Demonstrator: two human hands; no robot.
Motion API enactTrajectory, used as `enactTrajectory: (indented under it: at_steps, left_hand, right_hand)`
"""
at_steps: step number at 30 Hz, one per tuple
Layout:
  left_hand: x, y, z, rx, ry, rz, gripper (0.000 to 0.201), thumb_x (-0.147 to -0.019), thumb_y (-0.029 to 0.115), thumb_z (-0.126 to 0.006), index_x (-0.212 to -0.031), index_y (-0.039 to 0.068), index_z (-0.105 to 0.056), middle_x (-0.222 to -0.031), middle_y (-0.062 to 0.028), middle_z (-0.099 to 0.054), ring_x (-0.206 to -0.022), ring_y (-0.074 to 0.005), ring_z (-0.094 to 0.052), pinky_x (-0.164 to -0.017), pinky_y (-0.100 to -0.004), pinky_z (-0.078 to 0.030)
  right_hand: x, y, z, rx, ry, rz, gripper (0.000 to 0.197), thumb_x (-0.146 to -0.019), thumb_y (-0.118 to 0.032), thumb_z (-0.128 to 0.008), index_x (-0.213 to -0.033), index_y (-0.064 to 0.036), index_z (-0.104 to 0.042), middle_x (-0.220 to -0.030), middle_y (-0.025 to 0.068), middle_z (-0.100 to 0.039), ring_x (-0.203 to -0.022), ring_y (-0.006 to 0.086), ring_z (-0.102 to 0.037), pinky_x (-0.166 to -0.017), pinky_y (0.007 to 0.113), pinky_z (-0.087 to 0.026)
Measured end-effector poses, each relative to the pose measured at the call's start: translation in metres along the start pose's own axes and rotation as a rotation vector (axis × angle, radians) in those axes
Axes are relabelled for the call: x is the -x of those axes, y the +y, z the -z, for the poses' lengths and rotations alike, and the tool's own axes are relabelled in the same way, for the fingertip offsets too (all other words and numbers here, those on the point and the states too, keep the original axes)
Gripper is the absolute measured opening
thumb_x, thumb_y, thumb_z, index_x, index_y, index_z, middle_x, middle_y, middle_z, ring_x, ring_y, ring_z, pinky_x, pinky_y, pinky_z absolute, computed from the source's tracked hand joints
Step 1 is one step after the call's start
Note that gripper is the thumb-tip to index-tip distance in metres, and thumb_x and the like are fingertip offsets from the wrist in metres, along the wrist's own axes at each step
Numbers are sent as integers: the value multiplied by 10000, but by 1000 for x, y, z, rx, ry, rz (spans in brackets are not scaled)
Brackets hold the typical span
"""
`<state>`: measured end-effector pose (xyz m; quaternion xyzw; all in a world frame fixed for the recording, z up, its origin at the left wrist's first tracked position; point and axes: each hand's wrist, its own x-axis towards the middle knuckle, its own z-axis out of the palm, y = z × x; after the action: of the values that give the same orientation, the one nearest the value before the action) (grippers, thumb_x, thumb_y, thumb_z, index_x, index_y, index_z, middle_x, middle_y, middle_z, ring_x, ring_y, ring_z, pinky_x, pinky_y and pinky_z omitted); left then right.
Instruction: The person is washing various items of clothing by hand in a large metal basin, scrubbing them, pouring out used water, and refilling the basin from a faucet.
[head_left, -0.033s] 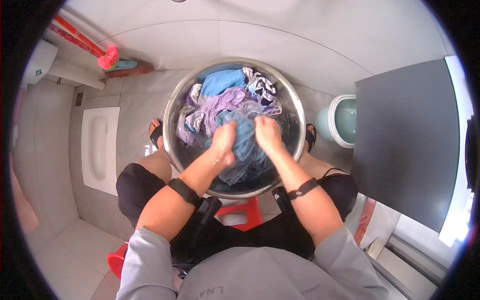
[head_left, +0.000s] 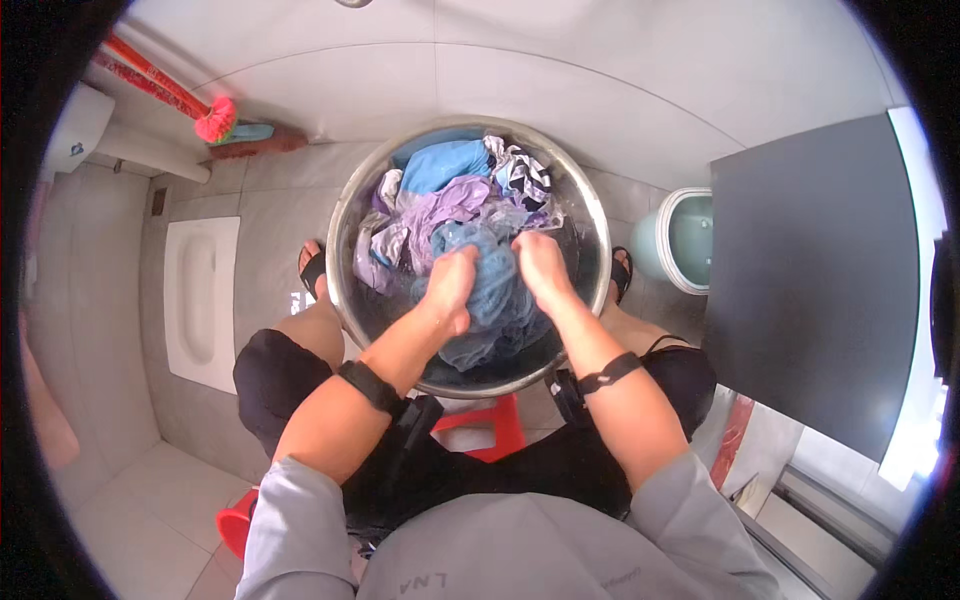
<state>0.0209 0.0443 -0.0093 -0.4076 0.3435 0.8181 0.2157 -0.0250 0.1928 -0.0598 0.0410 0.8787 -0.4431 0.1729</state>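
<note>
A person's left hand [head_left: 452, 280] and right hand [head_left: 542, 268] were clenched on opposite sides of a bunched blue cloth [head_left: 494, 290], at the centre and near side of a round metal basin [head_left: 598, 215]; the two-sided hold apparently kept the loose fabric gathered; a purple garment [head_left: 450, 208], bright blue garment [head_left: 445, 165] and black-and-white garment [head_left: 523, 178] lay heaped farther off, perhaps leaving working room; the basin stood between sandaled feet [head_left: 314, 268], presumably for easy reach.

Dark letters [head_left: 423, 581] stand on the grey shirt [head_left: 510, 540] (smaller print [head_left: 618, 578] beside them is blurred).
</note>
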Motion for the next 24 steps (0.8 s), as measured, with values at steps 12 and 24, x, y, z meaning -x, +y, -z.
enactTrajectory:
  at_steps: [12,24]
  left_hand:
    - [22,-7,32,-319,-456,184,730,-920,472,-550,-1495,133,-256,-1583,-177,-143,-1335,-515,-343,-1080,-601,-321]
    - [-54,-22,85,-815,-24,-51,343,-921,329,-563,-1038,37,-700,-1008,-128,-711,-880,-241,-679,-794,-398,-539]
  right_hand:
    - [2,-3,-3,-350,-239,-328,264,-824,-182,-594,-990,-2,-693,-861,77,-681,-789,174,-623,-684,370,-486]
    - [106,-87,-23,85,-190,479,231,-830,-227,-716,-900,-12,-668,-716,224,-646,-689,389,-672,-607,418,-517]
